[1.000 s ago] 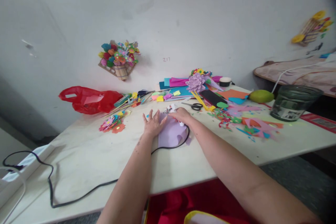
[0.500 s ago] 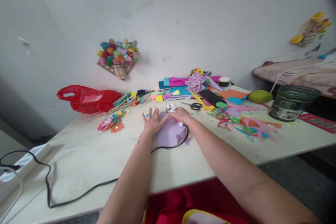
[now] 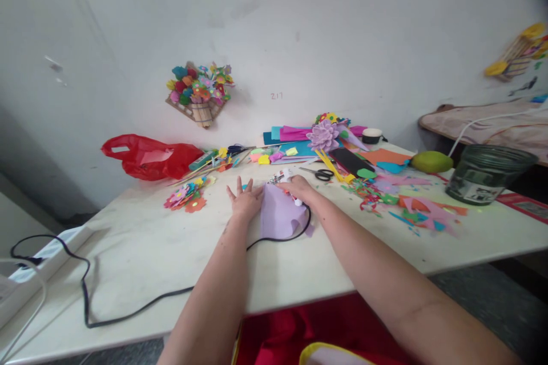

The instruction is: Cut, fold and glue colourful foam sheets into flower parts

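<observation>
Spreading the fingers of my left hand (image 3: 246, 202), palm down, I had it on the white table (image 3: 205, 256), its thumb at the left edge of the lilac sheet (image 3: 280, 218). That sheet lay between my hands and toward me, its lower right corner curling up. My right hand (image 3: 298, 187) was bent over the sheet's top, fingers reaching toward my left; a white-and-red device (image 3: 286, 174) showed around it, but I cannot tell whether I was pinching it, the sheet or both. A black cord (image 3: 274, 239) looped below my right hand, crossed the sheet's lower part and ran under my left forearm.

Just beyond my right hand lay the black-handled scissors (image 3: 324, 174), with yellow strips (image 3: 329, 166) behind them. Left of my left hand sat a cluster of cut-out flowers (image 3: 186, 197). Farther to the right of my right hand were colored scraps (image 3: 428, 215) and a glass jar (image 3: 483, 177). Past my left hand, a red bag (image 3: 149, 159) slumped near the wall, where a flower bouquet (image 3: 201, 94) hung.
</observation>
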{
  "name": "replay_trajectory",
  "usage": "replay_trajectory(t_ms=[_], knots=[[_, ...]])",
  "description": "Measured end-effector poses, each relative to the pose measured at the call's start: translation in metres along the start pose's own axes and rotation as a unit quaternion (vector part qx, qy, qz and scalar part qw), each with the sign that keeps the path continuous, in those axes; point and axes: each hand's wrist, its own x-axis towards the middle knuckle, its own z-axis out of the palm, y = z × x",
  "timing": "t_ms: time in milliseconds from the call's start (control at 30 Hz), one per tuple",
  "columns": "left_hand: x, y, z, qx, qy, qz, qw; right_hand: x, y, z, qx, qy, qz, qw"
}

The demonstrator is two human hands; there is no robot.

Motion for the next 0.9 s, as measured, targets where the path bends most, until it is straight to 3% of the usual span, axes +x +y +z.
replay_trajectory(t_ms=[200,367,533,767,900], knots=[[-0.001,0.001,-0.002,0.001,0.003,-0.008,1.000,0.004,0.004,0.004,0.032,-0.006,0.004,0.999],[-0.006,0.004,-0.005,0.025,0.019,0.026,0.999,0.005,0.005,0.005,0.056,-0.010,0.013,0.998],[-0.012,0.011,-0.010,0.043,-0.001,0.054,0.998,0.007,0.007,0.006,0.063,-0.005,0.004,0.998],[-0.018,0.025,-0.015,0.091,0.062,0.098,0.989,0.010,0.010,0.008,0.078,0.021,0.000,0.997],[-0.017,0.023,-0.010,0.058,0.039,0.078,0.994,0.006,0.007,0.007,0.156,0.042,-0.004,0.987]])
